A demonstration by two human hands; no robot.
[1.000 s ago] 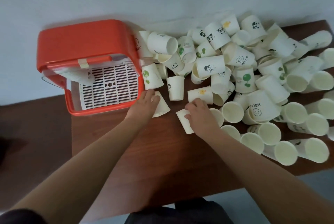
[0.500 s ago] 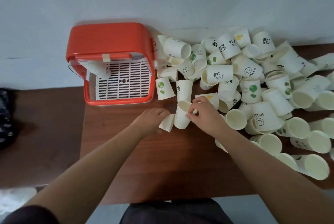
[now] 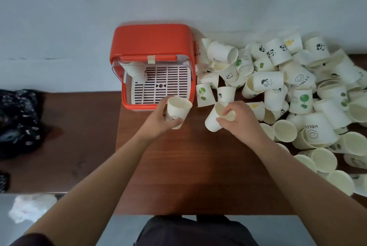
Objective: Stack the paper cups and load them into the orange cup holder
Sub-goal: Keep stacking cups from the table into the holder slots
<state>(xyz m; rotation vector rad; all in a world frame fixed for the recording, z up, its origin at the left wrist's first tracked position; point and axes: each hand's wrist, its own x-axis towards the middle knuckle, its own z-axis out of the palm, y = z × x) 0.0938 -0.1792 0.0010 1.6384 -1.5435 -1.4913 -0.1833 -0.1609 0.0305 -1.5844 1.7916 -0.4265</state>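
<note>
Cups (image 3: 297, 87) lie in a big heap on the right side of the surface (image 3: 198, 166), many on their sides. Two are lifted out. The left hand (image 3: 156, 120) has its fingers (image 3: 175, 123) wrapped round one cup (image 3: 178, 109), mouth up, just in front of the holder (image 3: 151, 41). The right hand (image 3: 240, 122) pinches the other cup (image 3: 213, 121) by its rim, thumb inside, tipped over. I think they are held close like this so one can slide into the other. Inside the holder, a short stack (image 3: 136, 71) looks loaded already.
</note>
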